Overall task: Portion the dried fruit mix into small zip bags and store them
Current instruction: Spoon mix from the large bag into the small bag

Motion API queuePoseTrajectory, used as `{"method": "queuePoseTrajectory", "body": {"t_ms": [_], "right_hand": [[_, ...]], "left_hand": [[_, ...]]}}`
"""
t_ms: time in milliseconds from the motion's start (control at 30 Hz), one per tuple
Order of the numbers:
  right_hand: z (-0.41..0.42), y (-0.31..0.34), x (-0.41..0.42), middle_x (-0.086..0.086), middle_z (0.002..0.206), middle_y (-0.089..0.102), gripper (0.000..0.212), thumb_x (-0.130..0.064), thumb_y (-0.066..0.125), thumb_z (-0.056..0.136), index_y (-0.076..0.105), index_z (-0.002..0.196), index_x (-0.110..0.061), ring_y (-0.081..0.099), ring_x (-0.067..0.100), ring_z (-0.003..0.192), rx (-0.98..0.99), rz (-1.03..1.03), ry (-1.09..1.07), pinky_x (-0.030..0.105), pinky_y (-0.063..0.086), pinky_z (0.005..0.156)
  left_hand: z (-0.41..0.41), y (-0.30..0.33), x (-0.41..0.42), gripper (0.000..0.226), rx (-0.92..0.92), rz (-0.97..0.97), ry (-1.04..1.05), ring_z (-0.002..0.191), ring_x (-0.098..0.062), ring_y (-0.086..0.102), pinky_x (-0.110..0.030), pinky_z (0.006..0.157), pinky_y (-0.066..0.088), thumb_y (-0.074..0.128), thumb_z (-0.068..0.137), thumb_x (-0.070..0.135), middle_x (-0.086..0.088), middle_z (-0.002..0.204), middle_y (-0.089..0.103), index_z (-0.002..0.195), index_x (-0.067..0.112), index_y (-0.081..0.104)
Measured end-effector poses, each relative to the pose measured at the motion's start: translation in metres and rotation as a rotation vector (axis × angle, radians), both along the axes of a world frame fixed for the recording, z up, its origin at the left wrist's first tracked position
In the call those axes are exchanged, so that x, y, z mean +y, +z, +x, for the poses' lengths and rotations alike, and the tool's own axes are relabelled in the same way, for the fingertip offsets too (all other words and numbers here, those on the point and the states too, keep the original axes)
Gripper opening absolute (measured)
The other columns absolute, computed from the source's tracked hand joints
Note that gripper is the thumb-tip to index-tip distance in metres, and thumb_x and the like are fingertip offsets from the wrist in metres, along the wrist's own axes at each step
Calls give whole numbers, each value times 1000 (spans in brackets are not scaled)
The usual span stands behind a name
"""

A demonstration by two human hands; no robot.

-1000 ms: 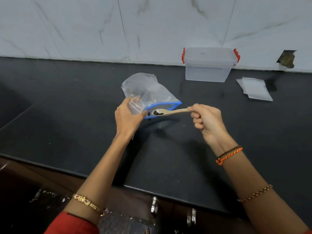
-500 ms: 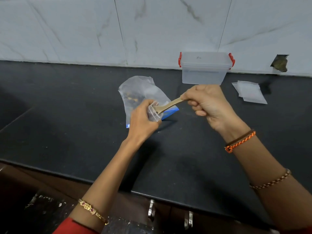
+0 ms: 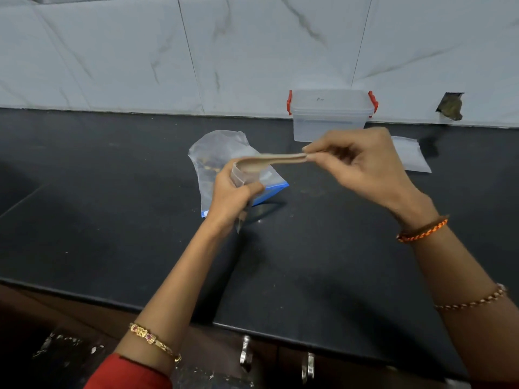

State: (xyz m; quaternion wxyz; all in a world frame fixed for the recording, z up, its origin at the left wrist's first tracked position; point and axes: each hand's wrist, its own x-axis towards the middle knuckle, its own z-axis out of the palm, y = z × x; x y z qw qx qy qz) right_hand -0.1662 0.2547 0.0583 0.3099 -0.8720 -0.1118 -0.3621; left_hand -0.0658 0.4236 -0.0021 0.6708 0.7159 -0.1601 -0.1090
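Observation:
My left hand (image 3: 231, 196) grips a small clear zip bag (image 3: 243, 178) upright above the counter, its mouth held open. My right hand (image 3: 362, 167) pinches the handle of a wooden spoon (image 3: 269, 162), whose bowl is tipped on its side at the small bag's mouth. Behind the left hand lies a large clear bag with a blue zip edge (image 3: 216, 155), holding a little dried fruit mix. Whatever is inside the small bag is hidden by my fingers.
A clear lidded plastic box with red clips (image 3: 330, 115) stands against the marble wall. A few empty small zip bags (image 3: 410, 155) lie to its right on the black counter (image 3: 112, 220). The counter's front edge runs below my forearms, with cabinet handles beneath.
The spoon, level and loaded with dark fruit a second ago, was lifted to the small bag and is now turned on its side at its mouth. My right hand has risen.

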Motion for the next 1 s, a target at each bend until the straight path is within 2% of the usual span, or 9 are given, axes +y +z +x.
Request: {"method": "queuePoseTrajectory", "body": {"t_ms": [133,233,300,467,567,700,767,900,1000], "right_hand": [[0,-40,-27,-8,47,55,20,-5,57,88,62,73,-17,48,0,41,236,789,-199,13,39,41],[0,-74,-36,2,57,52,19,-3,52,89,61,73,-10,46,3,43,402,965,-382,13,37,38],[2,-89,-37,3,59,53,15,-5,53,89,62,77,-7,46,7,47,432,1025,-446,12,38,38],[4,-103,-33,3,61,58,14,-13,57,90,64,79,-8,52,9,49,436,975,-521,12,44,40],[1,-107,-32,1,64,61,16,-23,60,89,66,85,-8,56,8,49,424,941,-520,13,49,45],[-2,-108,-34,-2,73,65,24,-27,59,89,66,101,-8,60,6,52,442,916,-527,15,54,53],[-3,-108,-34,2,90,67,32,-27,59,88,63,113,-7,61,6,53,464,927,-527,11,51,49],[-8,-104,-32,-4,111,57,29,-35,64,84,65,109,-21,65,17,68,325,702,-566,26,57,67],[-9,-97,-17,-9,97,64,16,-28,69,81,68,96,-27,62,8,70,230,746,-310,25,53,70]], "left_hand": [[-2,-4,-6,47,47,-24,-31,36,-12,38,-21,37,34,61,65,15,-1,55,50,107,32,48],[-7,-5,-13,56,46,-38,-37,44,-16,39,-17,38,35,60,61,19,-12,84,53,113,31,44],[-10,-6,-18,61,58,-49,-63,45,-17,40,-21,40,38,61,61,20,-15,88,50,118,32,42],[-17,-14,-33,66,16,-63,-70,80,-18,47,-28,65,44,70,71,18,0,111,42,128,26,39],[-20,-18,-41,64,9,-98,-70,85,-13,49,-29,68,45,72,76,17,10,105,44,129,26,38],[-23,-20,-50,64,27,-101,-48,119,-30,48,-50,93,44,76,69,28,2,128,39,121,35,38],[-25,-22,-55,63,26,-110,-42,127,-27,43,-43,99,43,74,76,27,1,132,38,127,30,37],[-31,-23,-61,105,4,-99,-77,131,-18,36,-26,102,36,64,44,83,-1,142,32,131,33,32],[-31,-24,-69,105,72,-114,-109,135,-19,32,-40,114,25,40,42,97,0,144,32,129,37,35]]}}
